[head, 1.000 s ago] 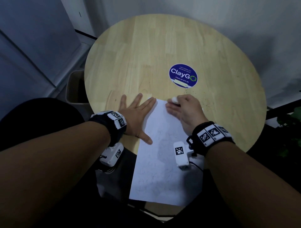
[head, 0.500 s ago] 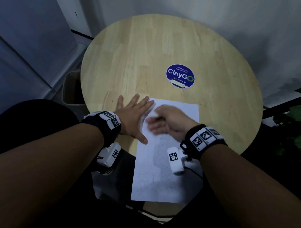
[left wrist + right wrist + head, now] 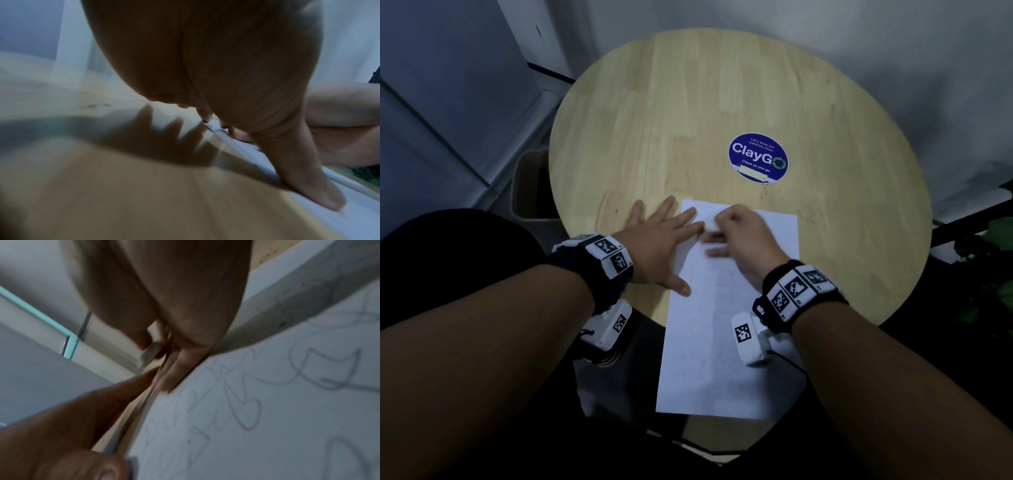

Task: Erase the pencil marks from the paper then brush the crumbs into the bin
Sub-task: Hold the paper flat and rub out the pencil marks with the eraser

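A white sheet of paper [image 3: 726, 342] with faint pencil scribbles [image 3: 267, 402] lies on the round wooden table [image 3: 688, 102], its near end hanging over the table's front edge. My left hand [image 3: 661, 240] lies flat with straight, spread fingers on the paper's left edge and the table, the thumb [image 3: 312, 191] pressing the sheet. My right hand [image 3: 739, 236] is blurred and pinches a small white eraser [image 3: 710, 224] against the paper's upper left part, close to my left fingertips.
A beige bin [image 3: 530, 185] stands on the floor left of the table, partly under its rim. A blue round ClayGo sticker [image 3: 758, 158] lies behind the paper. Dark crumbs [image 3: 811, 212] speckle the wood right of the sheet. A grey wall runs behind.
My right hand with the eraser swept from the paper's top edge down toward me, then back up near the top left. The left hand stayed flat on the sheet's edge.
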`<move>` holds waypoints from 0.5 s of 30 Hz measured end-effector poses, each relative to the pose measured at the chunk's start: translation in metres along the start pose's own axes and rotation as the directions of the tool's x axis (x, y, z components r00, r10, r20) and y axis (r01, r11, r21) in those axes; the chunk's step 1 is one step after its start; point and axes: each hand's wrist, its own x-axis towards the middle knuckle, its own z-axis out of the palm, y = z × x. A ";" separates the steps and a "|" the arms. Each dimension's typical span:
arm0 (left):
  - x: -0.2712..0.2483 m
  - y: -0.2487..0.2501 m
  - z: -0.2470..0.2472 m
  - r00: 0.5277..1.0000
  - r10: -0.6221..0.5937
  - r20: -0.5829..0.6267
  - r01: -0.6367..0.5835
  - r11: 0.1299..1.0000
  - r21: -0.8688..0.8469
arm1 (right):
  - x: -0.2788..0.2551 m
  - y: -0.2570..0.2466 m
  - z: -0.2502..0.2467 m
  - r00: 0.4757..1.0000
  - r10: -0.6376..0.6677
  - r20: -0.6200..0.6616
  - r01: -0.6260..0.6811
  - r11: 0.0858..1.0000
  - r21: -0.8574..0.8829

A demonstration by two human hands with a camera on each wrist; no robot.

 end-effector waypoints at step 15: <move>-0.006 0.008 0.003 0.986 -0.139 0.094 0.137 0.990 0.022 | -0.016 -0.011 0.007 0.987 0.013 0.160 0.058 0.900 -0.432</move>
